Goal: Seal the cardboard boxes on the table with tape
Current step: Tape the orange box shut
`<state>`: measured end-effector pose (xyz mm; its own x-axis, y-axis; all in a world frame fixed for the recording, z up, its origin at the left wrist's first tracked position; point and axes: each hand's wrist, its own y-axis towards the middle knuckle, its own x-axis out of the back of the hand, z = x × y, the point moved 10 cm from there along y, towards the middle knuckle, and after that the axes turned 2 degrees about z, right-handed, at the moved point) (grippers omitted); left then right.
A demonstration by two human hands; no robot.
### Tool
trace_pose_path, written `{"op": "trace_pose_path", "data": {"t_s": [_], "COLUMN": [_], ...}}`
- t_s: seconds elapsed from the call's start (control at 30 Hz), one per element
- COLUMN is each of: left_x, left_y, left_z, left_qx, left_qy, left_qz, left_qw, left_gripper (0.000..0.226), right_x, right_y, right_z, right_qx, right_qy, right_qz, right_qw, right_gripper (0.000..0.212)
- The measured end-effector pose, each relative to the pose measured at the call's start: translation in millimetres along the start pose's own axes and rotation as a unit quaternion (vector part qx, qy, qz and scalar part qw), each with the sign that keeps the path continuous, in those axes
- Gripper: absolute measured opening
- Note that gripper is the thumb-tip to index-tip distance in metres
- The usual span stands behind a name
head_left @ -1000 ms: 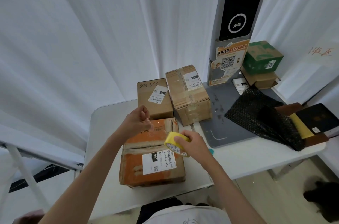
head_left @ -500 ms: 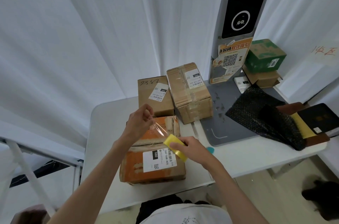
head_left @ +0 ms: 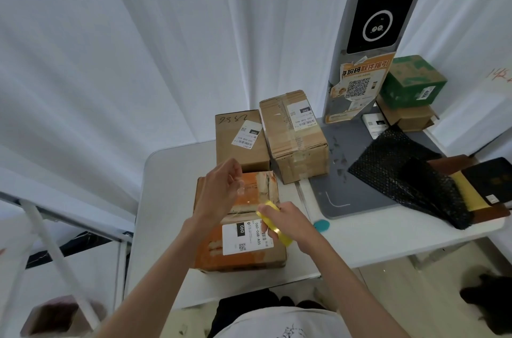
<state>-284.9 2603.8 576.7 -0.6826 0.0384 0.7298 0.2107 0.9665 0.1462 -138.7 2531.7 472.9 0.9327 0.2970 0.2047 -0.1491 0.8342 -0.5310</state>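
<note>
An orange cardboard box (head_left: 243, 258) with a white label lies at the near edge of the white table (head_left: 171, 185). My right hand (head_left: 291, 224) holds a yellow tape roll (head_left: 274, 222) just above the box's top. My left hand (head_left: 221, 191) pinches the free end of the clear tape strip (head_left: 248, 196), which stretches from the roll over the far half of the box. Behind it stand a brown box marked 9352 (head_left: 241, 138) and a larger taped brown box (head_left: 296, 138).
A grey mat (head_left: 340, 185) carries black mesh wrap (head_left: 401, 177), dark flat items (head_left: 490, 185) and a tall kiosk post (head_left: 371, 33). A green box (head_left: 412, 80) sits on a brown one at the back right. A teal object (head_left: 321, 225) lies by my right wrist. White curtains surround the table.
My hands have drawn apart, pulling a strip of clear tape out from the roll. The roll has dropped lower over the orange box and the left hand has lifted toward its far end.
</note>
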Motion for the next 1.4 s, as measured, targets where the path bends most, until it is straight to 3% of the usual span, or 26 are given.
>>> {"op": "trace_pose_path", "data": {"t_s": [0.23,0.37,0.53,0.73,0.83,0.93,1.1,1.2,1.27,1.3,1.4], "left_x": [26.8,36.7,-1.0,-27.7,-30.2,-29.2,-22.1,-15.0,-9.4,-6.8,-0.8], "left_y": [-10.7,-0.6,-15.7,-39.9,-42.2,-42.9,-40.0,-36.2,-34.5,-34.0,-32.6], "left_z": [-9.7,-1.7,20.5,24.1,30.2,32.7,40.8,54.9,64.0,66.8,71.7], "left_qx": [-0.021,-0.009,-0.007,-0.035,-0.024,-0.041,-0.049,-0.014,0.009,0.015,0.022], "left_qy": [-0.013,-0.033,0.023,0.012,0.074,0.182,0.232,0.233,0.224,0.221,0.220], "left_qz": [-0.047,-0.024,0.087,0.121,0.134,0.133,0.107,0.105,0.105,0.103,0.097], "left_qw": [0.999,0.999,0.996,0.992,0.988,0.973,0.966,0.967,0.969,0.970,0.970], "left_gripper": [0.029,0.036,0.092,0.126,0.128,0.110,0.097,0.101,0.104,0.105,0.104], "right_x": [-4.7,-5.6,-25.6,-45.7,-53.3,-59.3,-62.9,-29.6,5.5,17.0,13.9], "right_y": [12.4,10.6,3.5,8.4,13.2,19.6,25.6,38.7,48.1,53.7,75.6], "right_z": [-5.1,-3.2,12.9,27.0,23.4,22.1,23.6,9.2,-11.6,-26.2,-77.9], "right_qx": [-0.013,0.002,0.045,0.037,0.034,0.046,0.056,0.056,0.032,-0.004,-0.133], "right_qy": [-0.088,-0.043,0.126,0.150,0.134,0.083,0.106,0.135,0.085,0.053,0.034], "right_qz": [-0.059,-0.057,0.010,0.018,0.028,0.036,0.049,-0.082,-0.211,-0.240,-0.187], "right_qw": [0.994,0.997,0.991,0.988,0.990,0.995,0.992,0.986,0.973,0.969,0.973], "right_gripper": [0.042,0.043,0.029,0.015,0.013,0.017,0.027,0.038,0.036,0.044,0.083]}}
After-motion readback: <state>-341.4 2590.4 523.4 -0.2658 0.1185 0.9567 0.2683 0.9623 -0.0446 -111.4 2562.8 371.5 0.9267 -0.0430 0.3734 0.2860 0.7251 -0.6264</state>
